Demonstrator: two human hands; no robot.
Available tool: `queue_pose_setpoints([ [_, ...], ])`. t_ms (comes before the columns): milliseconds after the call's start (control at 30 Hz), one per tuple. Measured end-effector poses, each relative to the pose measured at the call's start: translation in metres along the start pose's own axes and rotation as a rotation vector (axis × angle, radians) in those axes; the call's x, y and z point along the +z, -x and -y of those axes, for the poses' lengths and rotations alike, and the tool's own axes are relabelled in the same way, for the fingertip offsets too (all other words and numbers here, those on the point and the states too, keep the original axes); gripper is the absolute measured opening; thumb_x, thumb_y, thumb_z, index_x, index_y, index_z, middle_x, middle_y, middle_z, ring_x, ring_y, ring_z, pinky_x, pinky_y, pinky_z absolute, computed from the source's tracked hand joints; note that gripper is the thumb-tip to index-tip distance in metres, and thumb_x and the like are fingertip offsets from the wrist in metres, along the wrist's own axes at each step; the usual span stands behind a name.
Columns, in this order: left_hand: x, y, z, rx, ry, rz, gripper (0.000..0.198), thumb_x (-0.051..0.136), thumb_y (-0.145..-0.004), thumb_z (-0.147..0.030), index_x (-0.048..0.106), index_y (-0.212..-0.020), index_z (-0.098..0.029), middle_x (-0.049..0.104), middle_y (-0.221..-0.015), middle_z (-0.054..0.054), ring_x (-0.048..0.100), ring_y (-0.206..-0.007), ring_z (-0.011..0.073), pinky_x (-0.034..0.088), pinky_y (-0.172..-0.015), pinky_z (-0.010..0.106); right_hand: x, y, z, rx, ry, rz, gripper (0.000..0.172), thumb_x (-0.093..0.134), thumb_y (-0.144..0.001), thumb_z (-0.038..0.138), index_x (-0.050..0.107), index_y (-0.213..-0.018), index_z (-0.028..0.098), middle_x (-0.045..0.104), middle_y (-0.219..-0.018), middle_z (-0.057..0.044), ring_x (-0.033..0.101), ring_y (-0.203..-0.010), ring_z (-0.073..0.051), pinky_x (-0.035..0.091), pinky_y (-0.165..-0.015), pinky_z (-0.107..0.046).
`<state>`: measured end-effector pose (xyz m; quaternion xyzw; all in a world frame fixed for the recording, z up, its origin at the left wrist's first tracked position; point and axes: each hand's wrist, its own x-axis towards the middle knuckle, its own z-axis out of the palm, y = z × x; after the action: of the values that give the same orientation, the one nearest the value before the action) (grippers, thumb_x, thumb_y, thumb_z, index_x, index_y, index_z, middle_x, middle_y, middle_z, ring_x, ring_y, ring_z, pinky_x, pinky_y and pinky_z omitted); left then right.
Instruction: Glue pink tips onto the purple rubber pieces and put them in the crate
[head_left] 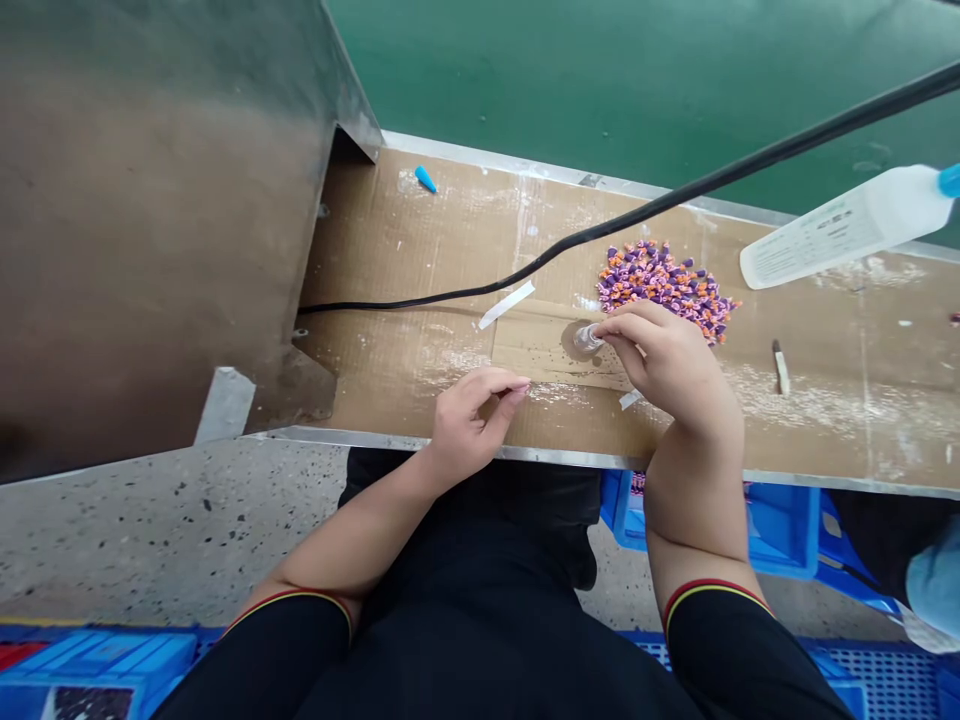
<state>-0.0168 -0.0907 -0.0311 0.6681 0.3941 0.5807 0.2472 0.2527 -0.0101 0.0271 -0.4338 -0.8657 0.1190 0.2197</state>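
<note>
My right hand (656, 360) has its fingers closed at a small clear, whitish object (587, 338), which stands on a damp spot of the cardboard (525, 345). Just behind that hand lies a pile of small purple, pink and orange pieces (660, 280). Nearer the table's front edge, my left hand (476, 415) pinches thumb and forefinger together; something tiny and pinkish may be at the fingertips, too small to make out. A strip of white tape (507, 305) lies beyond my left hand.
A black cable (555, 248) crosses above the cardboard. A white bottle (847, 230) is at the right, near a small dark-tipped stick (781, 367). A blue cap (425, 179) lies at the back left. A metal housing (157, 220) stands left; blue bins (784, 525) sit below.
</note>
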Motion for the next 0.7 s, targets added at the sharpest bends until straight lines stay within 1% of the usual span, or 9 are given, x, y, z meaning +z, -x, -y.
queue_pose_setpoints([
  [167,-0.002,0.004,0.002,-0.042,0.015,-0.005,0.017,0.075,-0.107,-0.017,0.079,-0.122,-0.023,0.085,-0.101,0.003,0.08,-0.085,0.0124,0.066,-0.074,0.023,0.0,-0.001,0.001,0.02,0.046,0.018,0.027,0.057,-0.11,0.015,0.081,-0.108,0.025,0.082,-0.112,-0.01,0.078,-0.101,-0.027,0.064,-0.087,-0.042],
  [233,-0.002,0.005,0.002,-0.059,0.013,-0.007,0.017,0.074,-0.107,-0.019,0.081,-0.122,-0.023,0.085,-0.101,0.003,0.08,-0.086,0.013,0.066,-0.075,0.024,0.0,0.0,0.002,0.014,0.062,0.013,0.026,0.056,-0.111,0.016,0.081,-0.108,0.024,0.081,-0.11,-0.011,0.078,-0.1,-0.026,0.064,-0.086,-0.041],
  [333,-0.001,0.005,0.002,-0.092,0.04,-0.046,0.019,0.076,-0.106,-0.018,0.083,-0.123,-0.024,0.085,-0.101,0.003,0.08,-0.087,0.0125,0.066,-0.078,0.024,0.002,0.0,0.003,0.0,0.054,0.004,0.025,0.056,-0.113,0.02,0.081,-0.109,0.024,0.081,-0.11,-0.011,0.078,-0.099,-0.026,0.064,-0.086,-0.041],
  [433,0.0,0.007,0.001,-0.182,0.107,-0.1,0.018,0.077,-0.105,-0.019,0.086,-0.119,-0.025,0.085,-0.103,0.004,0.08,-0.092,0.0123,0.066,-0.082,0.023,0.004,0.0,0.002,0.001,0.027,-0.029,0.023,0.059,-0.112,0.023,0.081,-0.107,0.026,0.082,-0.11,-0.01,0.079,-0.099,-0.026,0.065,-0.086,-0.042],
  [533,0.001,0.011,0.0,-0.342,0.205,-0.131,0.017,0.08,-0.105,-0.029,0.088,-0.12,-0.027,0.085,-0.107,0.006,0.081,-0.094,0.014,0.068,-0.083,0.025,0.003,-0.002,0.003,0.023,-0.008,-0.099,0.018,0.064,-0.109,0.023,0.081,-0.105,0.029,0.083,-0.108,-0.008,0.08,-0.097,-0.026,0.065,-0.085,-0.043],
  [600,0.002,0.014,0.002,-0.433,0.265,-0.148,0.025,0.082,-0.104,-0.038,0.087,-0.125,-0.026,0.085,-0.105,0.007,0.08,-0.09,0.014,0.069,-0.081,0.026,0.001,-0.003,0.008,0.041,-0.057,-0.187,0.016,0.067,-0.108,0.023,0.081,-0.105,0.03,0.083,-0.105,-0.007,0.08,-0.095,-0.026,0.066,-0.083,-0.043],
  [633,0.002,0.015,0.003,-0.465,0.289,-0.156,0.028,0.083,-0.103,-0.042,0.087,-0.125,-0.024,0.085,-0.103,0.007,0.08,-0.087,0.0137,0.069,-0.08,0.026,0.002,-0.003,0.013,0.043,-0.095,-0.244,0.016,0.067,-0.108,0.022,0.08,-0.105,0.03,0.083,-0.103,-0.006,0.08,-0.094,-0.025,0.066,-0.081,-0.043],
  [700,0.002,0.015,0.005,-0.483,0.312,-0.174,0.03,0.085,-0.102,-0.047,0.088,-0.119,-0.023,0.085,-0.101,0.007,0.079,-0.086,0.0135,0.069,-0.08,0.026,0.011,0.001,0.029,0.033,-0.194,-0.35,0.013,0.07,-0.108,0.023,0.08,-0.104,0.03,0.082,-0.098,-0.005,0.079,-0.092,-0.024,0.066,-0.079,-0.042],
])
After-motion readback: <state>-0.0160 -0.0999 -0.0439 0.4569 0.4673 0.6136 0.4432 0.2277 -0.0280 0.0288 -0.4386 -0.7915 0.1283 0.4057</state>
